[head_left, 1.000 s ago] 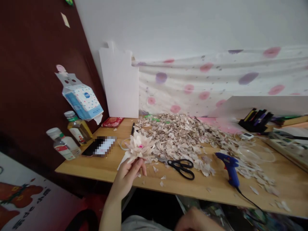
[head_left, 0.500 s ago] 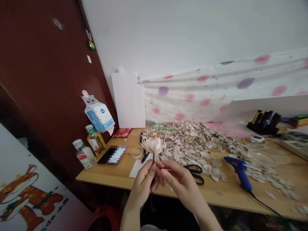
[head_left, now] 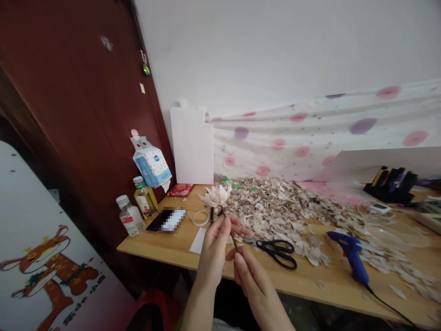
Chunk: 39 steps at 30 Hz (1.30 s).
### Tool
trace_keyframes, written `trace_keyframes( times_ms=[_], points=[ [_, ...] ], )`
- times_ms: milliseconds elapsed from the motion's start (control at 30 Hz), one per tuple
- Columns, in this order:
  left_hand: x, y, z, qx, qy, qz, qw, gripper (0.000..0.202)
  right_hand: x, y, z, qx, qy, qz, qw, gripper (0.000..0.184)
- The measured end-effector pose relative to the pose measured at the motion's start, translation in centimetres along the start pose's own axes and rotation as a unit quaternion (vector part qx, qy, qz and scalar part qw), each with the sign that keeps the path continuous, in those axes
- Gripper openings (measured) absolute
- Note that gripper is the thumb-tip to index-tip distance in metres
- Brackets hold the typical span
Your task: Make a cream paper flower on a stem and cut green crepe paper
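A cream paper flower on a thin dark stem is held upright over the front of the wooden table. My left hand is closed round the stem just under the bloom. My right hand pinches the stem's lower end, a little below and to the right. Black scissors lie on the table just right of both hands, beside a wide heap of pale paper scraps.
A blue glue gun with its cord lies at the right. A phone, two bottles, a tissue pack and a roll of tape sit at the left. A white board leans on the wall.
My right hand came up from below the table and took the stem. The flower was lifted off the table and now stands upright. The camera view swung left.
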<state>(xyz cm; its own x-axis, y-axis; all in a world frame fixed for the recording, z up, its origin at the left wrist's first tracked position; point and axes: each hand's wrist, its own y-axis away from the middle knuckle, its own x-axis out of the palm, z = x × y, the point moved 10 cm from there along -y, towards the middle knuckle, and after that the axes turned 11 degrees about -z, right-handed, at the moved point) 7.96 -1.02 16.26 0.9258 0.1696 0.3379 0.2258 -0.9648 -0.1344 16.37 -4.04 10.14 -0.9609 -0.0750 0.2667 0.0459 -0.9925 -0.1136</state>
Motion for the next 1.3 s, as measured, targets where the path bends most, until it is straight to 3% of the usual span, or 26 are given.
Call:
trace_keyframes(
  times_ms=[133,267,433,733,1033,1300],
  points=[
    [0.5,-0.8,-1.8,-0.007,0.081,0.033,0.996,0.036,-0.2,0.4,-0.7,0.036,-0.035,-0.02,0.999,0.054],
    [0.9,-1.5,-2.0,-0.075,0.153,0.07,0.983,0.031,0.5,0.8,-1.1,0.044,-0.067,0.016,0.997,0.054],
    [1.6,-1.4,-2.1,-0.12,0.2,0.11,0.966,0.029,-0.1,0.9,-2.7,0.06,-0.11,-0.006,0.992,0.053],
    [1.8,-1.1,-2.0,-0.124,0.213,0.108,0.963,0.027,1.6,1.5,-1.0,0.076,-0.163,0.109,0.978,0.049],
    [1.5,-0.8,-2.3,-0.123,0.193,0.105,0.968,0.03,2.6,2.1,-0.5,0.096,-0.232,0.143,0.957,0.047],
    [1.3,-1.2,-1.9,-0.137,0.212,0.094,0.963,0.022,2.2,2.3,-0.4,0.119,-0.189,0.125,0.967,0.049]
  ],
)
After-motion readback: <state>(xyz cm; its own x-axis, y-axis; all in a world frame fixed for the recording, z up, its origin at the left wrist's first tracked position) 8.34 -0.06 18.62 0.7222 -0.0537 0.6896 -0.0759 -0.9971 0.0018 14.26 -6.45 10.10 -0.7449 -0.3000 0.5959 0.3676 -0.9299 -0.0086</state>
